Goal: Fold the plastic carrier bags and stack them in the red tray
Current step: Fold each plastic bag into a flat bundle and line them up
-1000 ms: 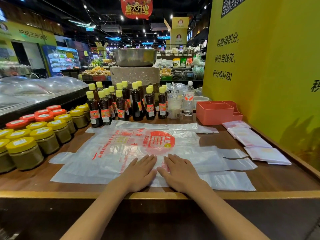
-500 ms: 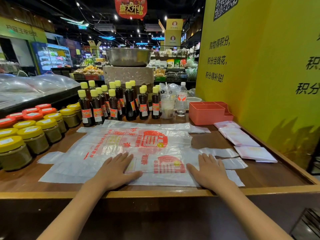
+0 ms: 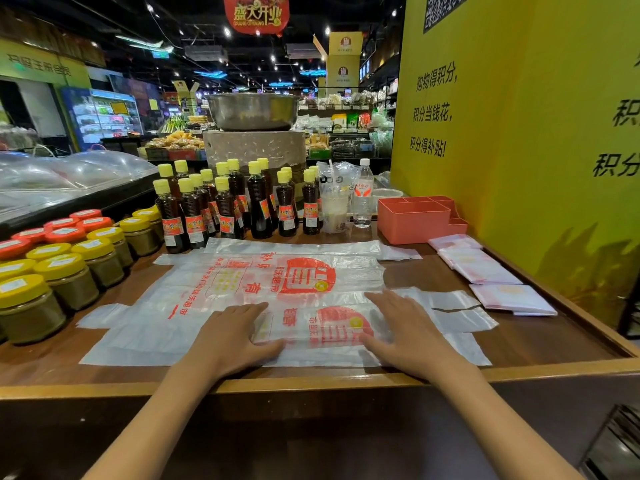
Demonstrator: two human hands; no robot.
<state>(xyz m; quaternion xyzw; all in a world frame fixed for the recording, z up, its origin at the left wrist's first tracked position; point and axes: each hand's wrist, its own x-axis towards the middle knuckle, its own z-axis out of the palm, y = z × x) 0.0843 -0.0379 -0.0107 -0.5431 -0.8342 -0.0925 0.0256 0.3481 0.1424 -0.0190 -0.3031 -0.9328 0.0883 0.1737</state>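
Pressing flat on the translucent plastic carrier bag with red print [image 3: 298,327], near the 6 o'clock edge of the brown wooden desk [image 3: 554,344]: left hand [image 3: 230,336] at its 9 o'clock side, right hand [image 3: 410,336] at its 3 o'clock side, fingers [image 3: 384,299] straight, gripping nothing. More flat bags [image 3: 277,271] spread beneath, toward 12 o'clock. Red plastic compartment tray [image 3: 412,225] standing at 1 o'clock, well apart. Folded white bags [image 3: 485,268] lying at 2 o'clock.
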